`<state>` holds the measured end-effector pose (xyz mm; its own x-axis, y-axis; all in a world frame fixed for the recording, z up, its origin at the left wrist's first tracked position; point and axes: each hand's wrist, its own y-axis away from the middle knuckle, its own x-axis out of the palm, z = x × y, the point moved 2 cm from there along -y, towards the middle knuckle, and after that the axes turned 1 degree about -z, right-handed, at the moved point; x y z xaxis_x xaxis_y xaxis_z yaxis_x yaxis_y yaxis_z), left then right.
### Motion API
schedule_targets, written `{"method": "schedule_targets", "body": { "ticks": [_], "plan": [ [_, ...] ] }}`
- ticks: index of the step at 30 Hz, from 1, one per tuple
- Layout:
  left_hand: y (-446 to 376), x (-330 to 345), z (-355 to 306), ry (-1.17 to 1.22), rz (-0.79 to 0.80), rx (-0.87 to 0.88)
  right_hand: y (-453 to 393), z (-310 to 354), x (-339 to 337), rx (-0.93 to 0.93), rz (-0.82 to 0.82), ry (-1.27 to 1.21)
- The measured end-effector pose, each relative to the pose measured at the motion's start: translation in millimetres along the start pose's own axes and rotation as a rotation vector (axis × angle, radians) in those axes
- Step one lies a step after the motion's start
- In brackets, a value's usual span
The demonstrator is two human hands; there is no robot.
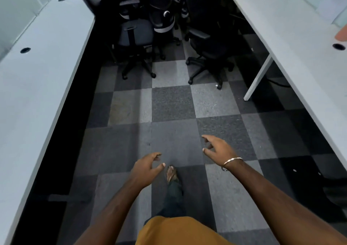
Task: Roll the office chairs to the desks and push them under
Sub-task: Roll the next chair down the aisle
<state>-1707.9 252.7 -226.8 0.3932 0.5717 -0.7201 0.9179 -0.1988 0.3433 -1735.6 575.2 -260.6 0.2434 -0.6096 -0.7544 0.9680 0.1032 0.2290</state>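
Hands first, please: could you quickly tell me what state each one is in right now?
Left hand: open, fingers loosely curled, holding nothing.
Right hand: open, fingers loosely curled, holding nothing.

Counts along the aisle between two white worktops.

Two worktops: one on the left (43, 72), one on the right (293, 44). At least four office chairs are bunched at the far end, among them a grey-seated one (136, 32) and a black one (210, 46); the dark cluster behind defies an exact count. Four cable grommet holes show, two per worktop. Two empty hands, left (145, 169) and right (218, 148); one wrist bangle (231, 161); one sandalled foot (171, 173).
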Motion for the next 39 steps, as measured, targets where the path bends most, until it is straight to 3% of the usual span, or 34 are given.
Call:
{"method": "schedule_targets", "body": {
  "ticks": [15,25,32,39],
  "plan": [
    [-314,-155,-33,0.043,-0.001,0.084,-294,15,-110,0.153,-0.038,-0.010],
    [-555,-203,-85,-0.055,0.046,0.118,-504,-29,-185,0.184,-0.122,-0.053],
    [-714,-251,-149,-0.063,0.058,0.128,-652,-27,-247,0.149,-0.051,-0.059],
    [-857,-284,-172,-0.040,0.072,0.120,-789,-24,-302,0.140,-0.068,-0.098]
  ]
}}
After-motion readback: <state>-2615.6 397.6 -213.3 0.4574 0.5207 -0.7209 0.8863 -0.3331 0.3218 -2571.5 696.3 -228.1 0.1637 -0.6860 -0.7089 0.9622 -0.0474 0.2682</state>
